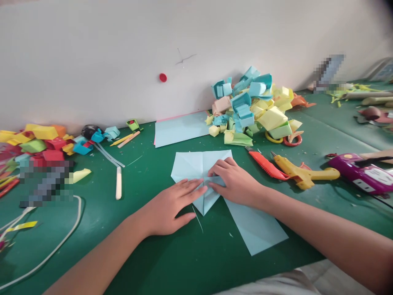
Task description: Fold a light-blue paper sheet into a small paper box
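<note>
A light blue sheet of paper [188,164] with creases and folded edges lies on the green table, its lower end coming to a point. Across its left side rests my left hand [175,205], flat, fingers stretched and thumb apart. My right hand [235,180] pinches a folded flap of the same paper near its middle, fingers bent. Partly under the folded sheet and my right forearm is a second, flat blue sheet [258,231].
A heap of folded paper pieces [245,108] stands by the wall, blue and pink sheets [181,129] beside it. Rightward lie a red cutter [267,164], a yellow glue gun [302,170] and a purple power strip [362,174]. Colourful paper pieces [46,141] and a white cable [72,229] are left.
</note>
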The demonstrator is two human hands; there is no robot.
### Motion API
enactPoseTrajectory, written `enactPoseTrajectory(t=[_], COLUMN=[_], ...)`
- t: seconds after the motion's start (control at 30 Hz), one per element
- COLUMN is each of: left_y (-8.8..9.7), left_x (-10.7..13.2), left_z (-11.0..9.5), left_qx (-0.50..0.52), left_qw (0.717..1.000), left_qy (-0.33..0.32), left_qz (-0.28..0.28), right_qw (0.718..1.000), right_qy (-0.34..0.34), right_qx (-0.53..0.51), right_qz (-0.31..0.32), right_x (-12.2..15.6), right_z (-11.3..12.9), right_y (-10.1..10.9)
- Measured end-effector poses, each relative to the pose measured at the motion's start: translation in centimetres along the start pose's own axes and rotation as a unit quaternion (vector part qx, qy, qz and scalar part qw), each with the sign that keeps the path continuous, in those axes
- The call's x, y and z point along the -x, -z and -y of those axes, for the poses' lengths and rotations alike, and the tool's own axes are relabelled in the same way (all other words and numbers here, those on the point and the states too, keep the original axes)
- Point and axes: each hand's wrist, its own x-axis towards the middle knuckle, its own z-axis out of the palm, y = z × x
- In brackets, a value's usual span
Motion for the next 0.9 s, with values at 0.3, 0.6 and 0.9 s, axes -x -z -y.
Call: enactPoseTrajectory(t=[0.3, 0.6, 0.9], left_y=[0.7, 0.9, 1.0], left_x=[-0.6, -0.6, -0.8], left_z=[-0.7, -1.0, -1.0], left_qx=[-0.019, -0.027, -0.026], left_qw=[0.993, 0.993, 0.993], left_qy=[-0.042, -0.045, -0.047], left_qz=[0.105, 0.104, 0.103], right_qw=[1.000, 1.000, 1.000], right_qy=[-0.017, -0.026, -0.027], right_qx=[0.017, 0.014, 0.008], right_qz=[-0.012, -0.004, -0.011], right_x=[-0.2, -0.3, -0.4], right_z=[-0.2, -0.3, -0.5], right_y=[-0.5, -0.4, -0.5])
